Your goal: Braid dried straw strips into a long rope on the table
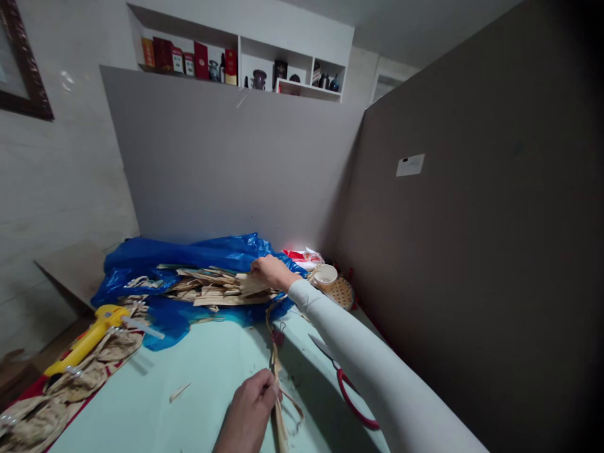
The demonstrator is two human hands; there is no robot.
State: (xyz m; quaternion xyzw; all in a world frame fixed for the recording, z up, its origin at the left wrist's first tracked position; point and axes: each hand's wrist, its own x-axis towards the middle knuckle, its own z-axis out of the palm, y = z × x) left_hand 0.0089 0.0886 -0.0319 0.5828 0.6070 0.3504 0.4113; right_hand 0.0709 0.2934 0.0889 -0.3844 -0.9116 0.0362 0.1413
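Near the bottom centre, my left hand (252, 406) is closed around a braided strip of dry husk (278, 418), which runs up the table towards a dark binder clip (278, 337). My right hand (274, 272) reaches across to the pile of flat dry husk strips (217, 290) on a blue plastic bag (212, 251). Its fingers are pressed together on a pale strip (252, 285) at the pile's right end. Red-handled scissors (349, 396) lie on the table, partly under my right forearm.
A yellow glue gun (89, 340) rests at the left beside husk pieces (80, 387). Behind my right wrist are a white cup (325, 275), a woven basket (342, 292) and a red-white packet (304, 258). Grey panels (236, 163) border the table (198, 371).
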